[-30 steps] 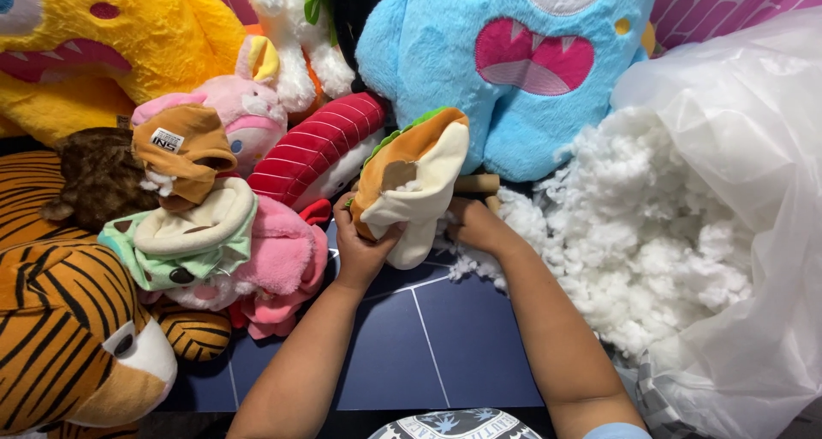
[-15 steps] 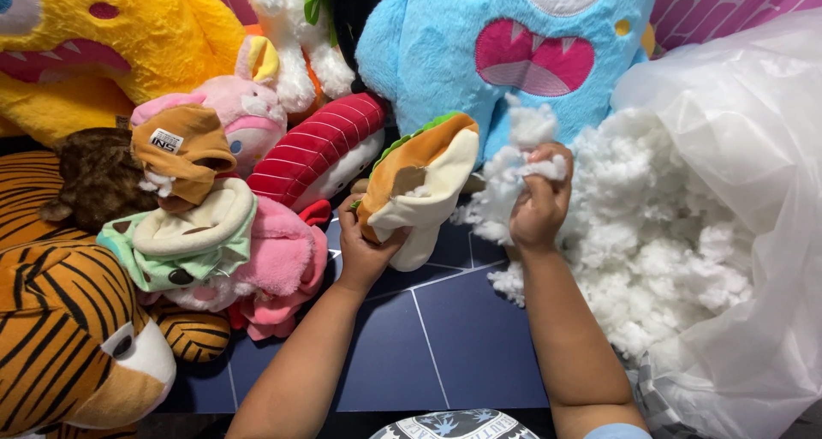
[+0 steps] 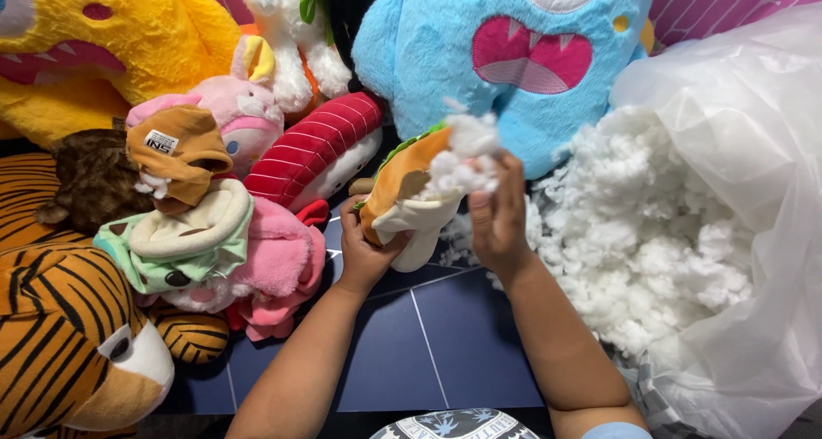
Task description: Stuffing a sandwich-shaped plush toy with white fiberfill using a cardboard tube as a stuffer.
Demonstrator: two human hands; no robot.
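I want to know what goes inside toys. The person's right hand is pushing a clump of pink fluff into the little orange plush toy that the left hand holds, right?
Not quite: the head view shows the fluff is white, not pink. The right hand does press it into the orange plush toy, held by the left hand.

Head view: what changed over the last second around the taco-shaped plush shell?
The right hand left the shell, took a tuft of white stuffing from the pile in the plastic bag and carried it left to the taco-shaped plush shell. The left hand kept its grip on the shell; the surrounding plush toys stayed put.
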